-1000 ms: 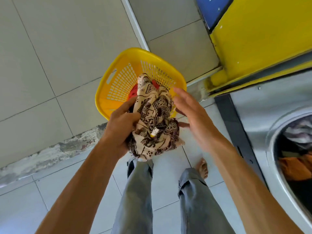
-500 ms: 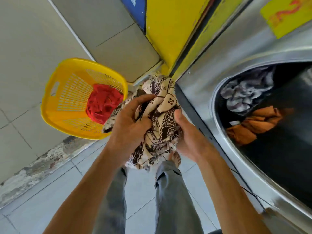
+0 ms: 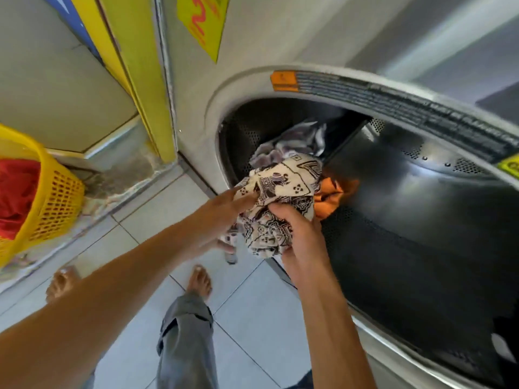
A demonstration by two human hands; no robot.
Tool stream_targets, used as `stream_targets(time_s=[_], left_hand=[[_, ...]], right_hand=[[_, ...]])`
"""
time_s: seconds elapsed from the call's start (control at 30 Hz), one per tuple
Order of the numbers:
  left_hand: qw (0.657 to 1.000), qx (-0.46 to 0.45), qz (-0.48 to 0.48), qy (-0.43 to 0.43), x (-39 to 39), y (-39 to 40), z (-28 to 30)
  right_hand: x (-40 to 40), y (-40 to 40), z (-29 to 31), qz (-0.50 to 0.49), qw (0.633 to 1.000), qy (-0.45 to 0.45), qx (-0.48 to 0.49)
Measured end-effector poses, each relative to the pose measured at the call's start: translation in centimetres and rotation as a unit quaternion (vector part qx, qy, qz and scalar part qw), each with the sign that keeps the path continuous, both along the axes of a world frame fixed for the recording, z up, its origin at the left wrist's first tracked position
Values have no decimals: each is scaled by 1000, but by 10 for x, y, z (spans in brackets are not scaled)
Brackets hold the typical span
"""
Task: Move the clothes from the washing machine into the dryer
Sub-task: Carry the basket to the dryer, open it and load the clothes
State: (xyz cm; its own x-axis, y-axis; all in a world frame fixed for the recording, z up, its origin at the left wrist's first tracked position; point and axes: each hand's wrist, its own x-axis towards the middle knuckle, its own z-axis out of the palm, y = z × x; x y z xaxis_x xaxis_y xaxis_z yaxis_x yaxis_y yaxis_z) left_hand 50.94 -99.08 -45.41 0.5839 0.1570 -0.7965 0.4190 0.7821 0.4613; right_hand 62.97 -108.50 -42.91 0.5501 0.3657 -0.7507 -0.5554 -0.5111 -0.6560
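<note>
Both hands hold a bundled cream cloth with a dark brown print (image 3: 276, 192) right at the mouth of the dryer (image 3: 280, 46). The right hand (image 3: 297, 237) grips the lower part of the bundle, fingers (image 3: 280, 210) curled shut into the fabric. The left hand (image 3: 222, 217) lies against the bundle's left side with its fingers stretched out flat, pressing rather than clutching. The cloth sits across the lower left edge of the round door opening (image 3: 222, 119), its top already past the rim, its hanging end still outside over the tiled floor (image 3: 252, 318).

Inside the drum, an orange garment (image 3: 330, 195) lies just behind the bundle, touching it, and a grey striped garment (image 3: 295, 138) lies further back, above. To the right of these the dark perforated drum is wide and open.

At the left edge a yellow basket (image 3: 56, 203) stands on the floor, well apart from the dryer, with a red garment (image 3: 16, 192) inside. Between basket and dryer the floor is bare apart from the person's two bare feet and a grey trouser leg (image 3: 185, 341).
</note>
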Motion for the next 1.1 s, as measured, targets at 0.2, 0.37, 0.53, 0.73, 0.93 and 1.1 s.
stream_targets(time_s=[0.2, 0.37, 0.53, 0.73, 0.93, 1.1], left_hand=[[992, -13, 111, -63, 94, 30, -4], [995, 93, 40, 7, 77, 36, -24], [995, 88, 27, 46, -5, 25, -49], [983, 80, 92, 133, -128, 21, -75], [951, 112, 203, 203, -237, 52, -81], [934, 159, 191, 257, -318, 82, -98]], right_hand=[[92, 26, -12, 52, 998, -38, 6], [114, 31, -40, 147, 942, -249, -169], [53, 9, -55, 210, 936, -241, -145], [-83, 32, -86, 357, 912, -170, -113], [-206, 110, -95, 485, 854, -183, -49], [-296, 163, -134, 582, 793, -179, -13]])
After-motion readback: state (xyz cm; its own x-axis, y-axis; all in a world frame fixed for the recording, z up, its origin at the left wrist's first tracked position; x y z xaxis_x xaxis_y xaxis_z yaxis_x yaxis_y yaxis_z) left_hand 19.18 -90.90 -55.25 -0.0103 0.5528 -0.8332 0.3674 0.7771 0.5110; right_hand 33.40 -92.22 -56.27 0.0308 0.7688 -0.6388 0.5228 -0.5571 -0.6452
